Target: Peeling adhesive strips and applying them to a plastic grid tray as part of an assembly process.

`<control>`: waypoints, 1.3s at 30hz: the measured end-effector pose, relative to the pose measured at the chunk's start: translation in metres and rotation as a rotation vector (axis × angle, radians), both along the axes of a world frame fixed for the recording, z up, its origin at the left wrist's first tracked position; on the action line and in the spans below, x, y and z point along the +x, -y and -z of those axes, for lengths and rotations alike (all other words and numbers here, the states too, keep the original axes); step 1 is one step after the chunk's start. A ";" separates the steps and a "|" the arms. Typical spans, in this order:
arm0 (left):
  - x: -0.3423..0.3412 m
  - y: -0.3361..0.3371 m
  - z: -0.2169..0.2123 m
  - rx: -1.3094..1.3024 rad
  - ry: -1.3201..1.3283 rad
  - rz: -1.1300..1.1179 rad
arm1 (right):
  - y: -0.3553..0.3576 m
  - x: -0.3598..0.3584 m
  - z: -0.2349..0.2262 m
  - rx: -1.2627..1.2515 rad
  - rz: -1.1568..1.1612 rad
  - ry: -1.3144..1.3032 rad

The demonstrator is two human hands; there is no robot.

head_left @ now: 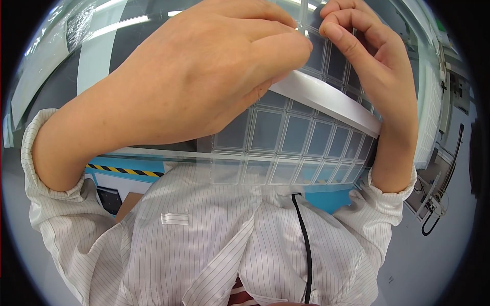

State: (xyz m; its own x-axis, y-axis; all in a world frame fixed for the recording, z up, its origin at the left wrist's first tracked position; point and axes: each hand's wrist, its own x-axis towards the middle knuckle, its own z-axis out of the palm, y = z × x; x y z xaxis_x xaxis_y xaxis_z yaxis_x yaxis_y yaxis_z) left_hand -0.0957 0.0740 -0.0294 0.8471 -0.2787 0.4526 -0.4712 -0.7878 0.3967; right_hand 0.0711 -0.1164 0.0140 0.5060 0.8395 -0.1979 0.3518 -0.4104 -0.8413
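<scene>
My left hand (pixel 224 66) is raised over a clear plastic compartment tray (pixel 265 130), its fingers curled together. Whatever they hold, if anything, is hidden behind the hand. Across the tray from it, my right hand (pixel 377 61) has thumb and index fingertip pinched together. A small dark rounded shape (pixel 316 14) shows beside that pinch; I cannot tell whether it is held. A glossy white strip (pixel 326 97) lies slantwise across the tray's rows, from under my left hand toward my right wrist. The square compartments look grey through the clear plastic.
A glass-like surface with a pale band (pixel 97 56) lies at the left, near crinkled clear film (pixel 76 20). Below the tray's near edge are a blue surface with yellow-black striped tape (pixel 125 170) and a dark box-like object (pixel 108 198). Equipment with a black cable (pixel 434 217) stands at right.
</scene>
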 end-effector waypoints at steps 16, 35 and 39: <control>0.008 0.005 -0.017 -0.007 -0.005 0.015 | -0.001 -0.002 0.013 0.027 0.061 0.398; 0.014 0.027 -0.004 0.022 0.022 -0.023 | 0.011 0.029 0.000 0.139 -0.151 0.082; 0.017 0.032 -0.005 0.039 0.039 -0.035 | 0.001 0.040 0.006 0.085 -0.252 0.268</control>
